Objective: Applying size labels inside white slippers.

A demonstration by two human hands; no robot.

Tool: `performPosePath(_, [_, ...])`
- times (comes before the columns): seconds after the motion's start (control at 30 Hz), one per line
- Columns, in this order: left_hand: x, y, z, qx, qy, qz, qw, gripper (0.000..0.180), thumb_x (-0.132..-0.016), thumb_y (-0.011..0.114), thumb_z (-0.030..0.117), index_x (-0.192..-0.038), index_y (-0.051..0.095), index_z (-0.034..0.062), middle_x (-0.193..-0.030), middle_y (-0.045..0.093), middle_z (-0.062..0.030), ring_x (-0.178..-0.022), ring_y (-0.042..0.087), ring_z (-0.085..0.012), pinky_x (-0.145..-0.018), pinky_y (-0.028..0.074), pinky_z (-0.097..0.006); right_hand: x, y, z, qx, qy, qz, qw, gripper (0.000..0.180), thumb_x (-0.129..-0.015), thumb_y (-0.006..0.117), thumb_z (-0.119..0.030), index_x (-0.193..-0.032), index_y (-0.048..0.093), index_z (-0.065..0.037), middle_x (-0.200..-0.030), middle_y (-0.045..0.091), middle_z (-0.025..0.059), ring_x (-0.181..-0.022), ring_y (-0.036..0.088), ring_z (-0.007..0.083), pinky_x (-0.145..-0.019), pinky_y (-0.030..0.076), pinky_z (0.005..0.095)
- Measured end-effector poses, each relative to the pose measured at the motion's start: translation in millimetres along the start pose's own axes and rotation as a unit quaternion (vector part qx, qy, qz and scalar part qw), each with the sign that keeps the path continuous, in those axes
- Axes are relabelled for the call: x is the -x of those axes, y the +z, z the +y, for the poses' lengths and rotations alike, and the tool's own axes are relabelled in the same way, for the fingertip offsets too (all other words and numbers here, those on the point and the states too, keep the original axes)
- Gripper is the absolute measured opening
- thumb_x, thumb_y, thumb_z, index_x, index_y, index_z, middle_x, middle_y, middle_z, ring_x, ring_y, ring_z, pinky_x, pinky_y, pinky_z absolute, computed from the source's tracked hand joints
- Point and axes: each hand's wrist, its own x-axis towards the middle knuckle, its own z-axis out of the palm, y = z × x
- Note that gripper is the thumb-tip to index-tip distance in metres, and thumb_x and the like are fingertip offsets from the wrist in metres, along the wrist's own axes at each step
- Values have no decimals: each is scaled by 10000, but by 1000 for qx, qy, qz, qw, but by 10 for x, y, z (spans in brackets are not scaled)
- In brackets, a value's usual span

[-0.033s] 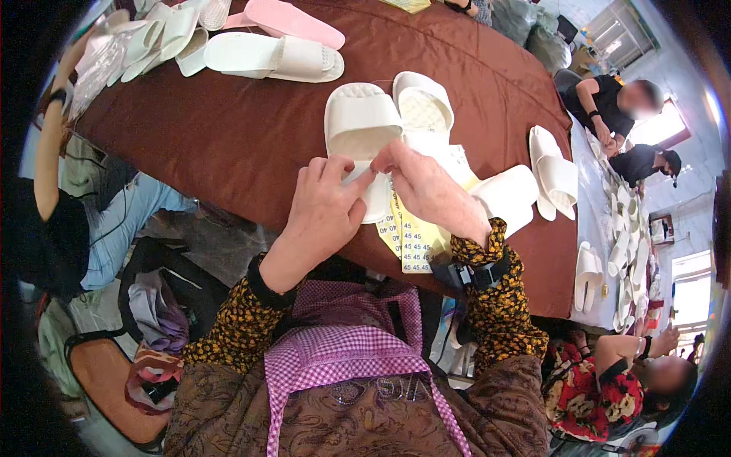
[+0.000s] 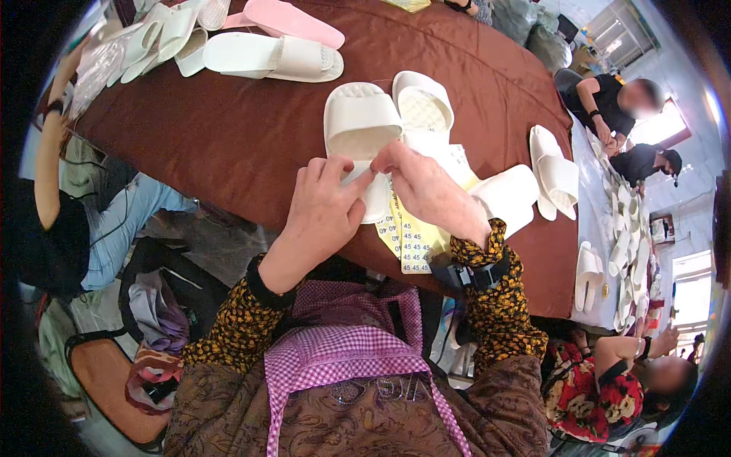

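White slipper (image 2: pixel 361 126) lies sole-end toward the person, close to the near edge of the table (image 2: pixel 228 145), its open band pointing away; a second white slipper (image 2: pixel 423 103) sits touching it on the right. Under and just right of the first slipper's heel lies a yellow sheet of size stickers (image 2: pixel 411 240), overhanging the near edge. Judged progress: the pair is laid out and a sticker appears to be going onto the heel end of the first slipper; whether it is already stuck cannot be told, since the fingers cover the spot. The second slipper shows no sticker. Left hand (image 2: pixel 320 209): palm down, fingers curled, thumb and forefinger pinched together at the slipper's heel. Right hand (image 2: pixel 426 190): palm down, fingertips closed in a pinch meeting the left at the same point; what it pinches is hidden. Further white slippers (image 2: pixel 554 175) lie near the right edge, more white ones (image 2: pixel 270 57) and a pink slipper (image 2: pixel 293 19) at the far left corner.
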Motion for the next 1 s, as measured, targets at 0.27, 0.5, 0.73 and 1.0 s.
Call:
performPosePath(0.27, [-16,-20,-1,-38,13,8,999,338,-736,636,91,-1069,691,105,-1054,533,-82,-955,492,-268,-813,408,-401,34,-26,47,36,-12,26,999,201,-838,439,33,-996,558,-5,-928,634,196,-921,604,398,-809,489,439])
performPosePath(0.5, [-45,-65,28,-47,14,-1,999,364,-731,637,90,-1090,689,101,-1070,531,-83,-973,487,-266,-824,406,-402,74,-67,36,37,-37,18,998,203,-804,475,54,-962,574,-27,-890,625,161,-908,598,365,-804,488,428])
performPosePath(0.73, [-83,-129,23,-49,7,-29,998,378,-729,636,88,-1104,680,96,-1054,527,-83,-958,483,-263,-815,405,-397,65,-85,-37,95,-80,2,992,198,-778,511,56,-940,575,-39,-890,631,138,-929,599,333,-834,477,419])
performPosePath(1.0, [-182,-133,63,-73,25,-54,996,381,-733,642,91,-1113,660,99,-1008,509,-74,-920,480,-256,-783,400,-389,86,-102,-10,125,-71,7,990,166,-789,529,-11,-948,565,-41,-899,645,121,-945,594,317,-860,460,412])
